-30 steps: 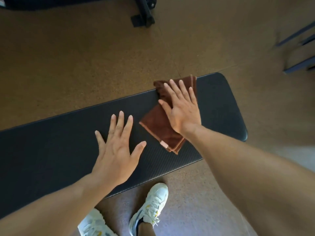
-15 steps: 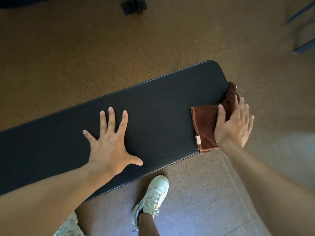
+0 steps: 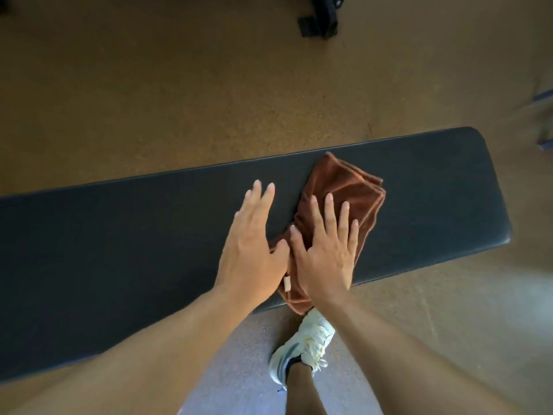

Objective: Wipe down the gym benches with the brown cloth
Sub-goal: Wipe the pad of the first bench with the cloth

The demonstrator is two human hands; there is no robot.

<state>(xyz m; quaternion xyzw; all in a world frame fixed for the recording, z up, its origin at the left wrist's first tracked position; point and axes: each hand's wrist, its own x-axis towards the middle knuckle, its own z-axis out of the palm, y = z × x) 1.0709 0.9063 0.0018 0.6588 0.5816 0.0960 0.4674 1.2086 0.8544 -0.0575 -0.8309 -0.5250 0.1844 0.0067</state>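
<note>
The counter [image 3: 119,235] lies bare across the left of the frame and at its far right end. Both hands [image 3: 287,250] and the brown cloth [image 3: 338,187] crowd its middle.

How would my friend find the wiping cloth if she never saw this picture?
Find the long black bench crossing the brown floor. Near its right end, the right hand presses flat on a folded brown cloth. It is the only soft, reddish-brown thing there, with a small pale tag at its near edge.
</note>
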